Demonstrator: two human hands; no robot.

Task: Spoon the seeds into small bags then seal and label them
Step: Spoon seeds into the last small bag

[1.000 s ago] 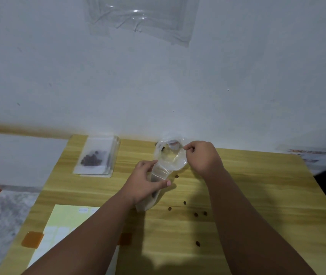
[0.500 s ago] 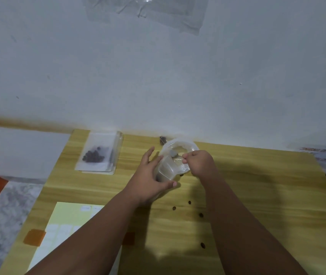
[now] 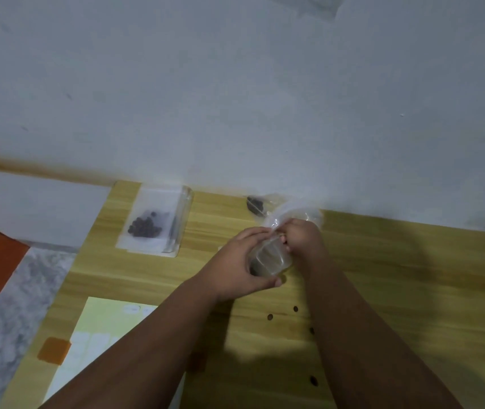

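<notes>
The left hand (image 3: pixel 232 262) curls round a small clear bag (image 3: pixel 270 258) at the far middle of the table (image 3: pixel 412 276), and the right hand (image 3: pixel 304 239) pinches its crumpled top. Loose seeds (image 3: pixel 270 317) lie scattered nearer.

Both forearms reach forward and converge; the left hand (image 3: pixel 235 262) curls round a bag (image 3: pixel 270 259), the right hand (image 3: pixel 304 237) pinches its top.
</notes>
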